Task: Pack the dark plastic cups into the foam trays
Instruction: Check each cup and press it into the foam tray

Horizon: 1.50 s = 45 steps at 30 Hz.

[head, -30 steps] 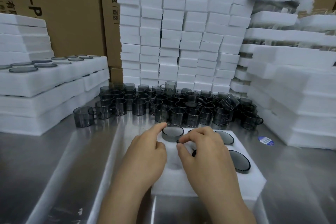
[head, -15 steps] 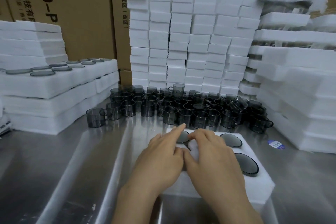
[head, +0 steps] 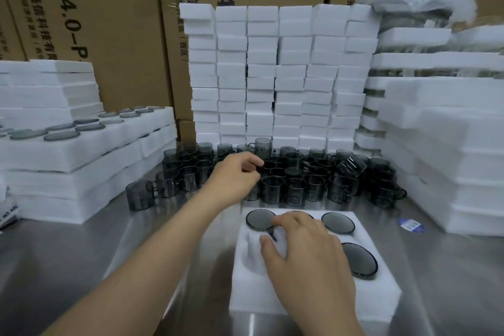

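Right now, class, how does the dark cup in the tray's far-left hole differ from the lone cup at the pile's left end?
The tray cup sits sunk in the foam tray; the lone cup stands free on the steel table. The tray cup shows only a round face; the lone cup shows its whole wall and handle. Both are dark plastic.

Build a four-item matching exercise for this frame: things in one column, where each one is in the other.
1. left hand
2. right hand
3. blue sticker
4. foam blocks

A. on the foam tray
B. stacked before the cardboard boxes
C. at the loose cups
D. on the steel table, right of the tray

Pairs: 1-C, 2-A, 3-D, 4-B
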Available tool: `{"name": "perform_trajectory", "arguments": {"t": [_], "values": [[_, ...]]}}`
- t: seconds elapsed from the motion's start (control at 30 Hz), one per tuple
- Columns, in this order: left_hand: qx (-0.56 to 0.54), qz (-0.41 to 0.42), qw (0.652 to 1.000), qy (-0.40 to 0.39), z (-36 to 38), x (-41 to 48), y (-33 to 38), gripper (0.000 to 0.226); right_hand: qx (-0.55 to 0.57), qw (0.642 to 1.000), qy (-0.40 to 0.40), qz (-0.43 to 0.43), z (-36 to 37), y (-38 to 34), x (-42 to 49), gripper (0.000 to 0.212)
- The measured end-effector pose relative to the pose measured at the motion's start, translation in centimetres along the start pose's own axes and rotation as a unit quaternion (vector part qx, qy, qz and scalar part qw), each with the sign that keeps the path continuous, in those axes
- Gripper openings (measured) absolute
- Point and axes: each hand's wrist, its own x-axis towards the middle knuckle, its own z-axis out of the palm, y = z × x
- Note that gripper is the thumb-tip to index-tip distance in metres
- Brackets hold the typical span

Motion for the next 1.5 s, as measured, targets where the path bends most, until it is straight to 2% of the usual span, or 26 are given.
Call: {"name": "perform_trajectory", "arguments": {"t": [0.17,0.33,0.43,0.5,0.63,0.7,0.77,0.83,0.9,0.97,1.1,1.2,1.23,1.3,1.33,1.43,1.47,1.5], "values": [[0.102,0.063,0.992,-0.047,3.7,6.6,3.9,0.047,0.016,1.000,0.013,0.004,0.1,0.1,-0.1,0.038],[0.207,0.055,0.974,-0.070,6.8,9.9,5.4,0.044,0.048,0.998,0.027,-0.004,0.0,0.5,-0.1,0.033],[0.215,0.027,0.973,-0.077,7.8,10.5,4.8,0.038,0.069,0.997,0.031,-0.009,0.1,0.5,-0.1,0.034],[0.182,0.009,0.980,-0.075,8.2,10.7,4.0,0.029,0.087,0.996,0.035,-0.013,0.1,0.7,-0.1,0.031],[0.147,0.010,0.989,-0.012,8.1,9.8,4.1,0.017,0.131,0.989,0.058,-0.026,0.1,1.1,-0.3,0.030],[0.054,0.024,0.998,0.014,7.2,9.0,5.6,0.018,0.184,0.979,0.084,-0.020,-0.1,1.3,-0.2,0.023],[-0.072,0.037,0.996,0.025,5.1,7.3,7.5,0.012,0.304,0.944,0.131,0.001,-0.3,1.3,0.0,0.010],[-0.187,0.052,0.981,0.007,2.4,3.8,9.2,0.008,0.421,0.888,0.181,0.030,-0.9,1.4,0.2,0.017],[-0.256,0.070,0.964,0.003,0.4,-0.6,10.0,0.017,0.481,0.853,0.199,0.034,-1.4,1.2,0.5,0.032],[-0.294,0.072,0.952,0.050,-0.2,-4.9,10.2,0.031,0.486,0.850,0.203,0.014,-1.7,0.6,0.5,0.045],[-0.395,0.037,0.903,0.167,2.0,-10.4,9.9,0.053,0.470,0.853,0.225,-0.014,-2.1,0.6,0.3,0.045],[-0.398,0.027,0.887,0.234,4.8,-12.1,9.6,0.056,0.499,0.839,0.216,-0.023,-2.7,0.0,0.2,0.050],[-0.385,0.027,0.886,0.257,5.7,-12.4,9.8,0.056,0.529,0.817,0.229,-0.020,-2.8,-0.7,0.3,0.049],[-0.368,0.020,0.880,0.299,6.9,-12.9,10.0,0.059,0.548,0.777,0.309,-0.003,-2.6,-2.1,0.7,0.034],[-0.368,0.021,0.874,0.316,7.2,-12.9,10.0,0.059,0.531,0.778,0.336,-0.002,-2.5,-2.8,0.8,0.032],[-0.362,0.067,0.874,0.318,6.9,-12.7,9.4,0.056,0.517,0.785,0.338,-0.050,-2.3,-2.8,0.7,0.028],[-0.363,0.094,0.875,0.306,6.4,-12.8,9.2,0.056,0.514,0.793,0.322,-0.066,-2.5,-2.1,0.6,0.032],[-0.370,0.107,0.877,0.288,5.7,-13.3,9.0,0.056,0.511,0.806,0.289,-0.078,-2.6,-1.5,0.7,0.048]]}}
